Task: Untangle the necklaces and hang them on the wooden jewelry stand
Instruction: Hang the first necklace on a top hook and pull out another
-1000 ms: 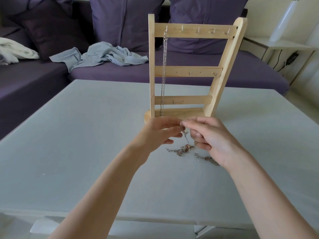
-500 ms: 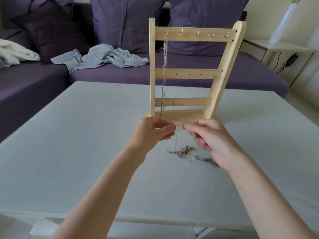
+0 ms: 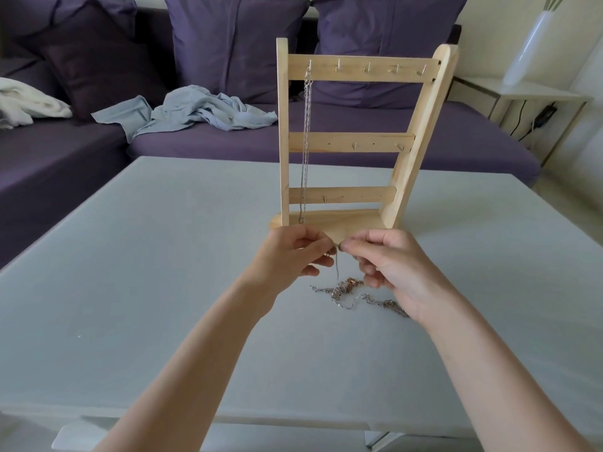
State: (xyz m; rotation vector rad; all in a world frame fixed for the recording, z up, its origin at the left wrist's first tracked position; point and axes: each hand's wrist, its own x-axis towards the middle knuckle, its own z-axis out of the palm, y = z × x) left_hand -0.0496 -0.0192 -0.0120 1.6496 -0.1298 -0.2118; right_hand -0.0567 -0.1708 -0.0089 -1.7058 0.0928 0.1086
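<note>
- Closing back together, the hands meet at centre frame after being a little apart half a second ago: the left hand (image 3: 293,256) and right hand (image 3: 388,265) now pinch the same thin silver chain strand (image 3: 337,272) with fingertips nearly touching, just in front of the stand's base.
- That strand drops from the pinch down to the tangled heap of silver and rose-gold necklaces (image 3: 350,290) on the pale grey table (image 3: 130,272), below the hands; the heap looks still knotted, so the untangling is probably mid-way.
- One long silver necklace (image 3: 306,141) already hangs from the leftmost hook of the top bar on the light wooden ladder-shaped jewelry stand (image 3: 352,141); the other top hooks show bare.
- Behind the table: a purple sofa with cushions (image 3: 326,135), a crumpled light blue cloth (image 3: 202,109) left of the stand, a white blanket (image 3: 29,104) at the left edge, a white vase (image 3: 528,47) at upper right.
- The hanging necklace lies near the hands and could snag.
</note>
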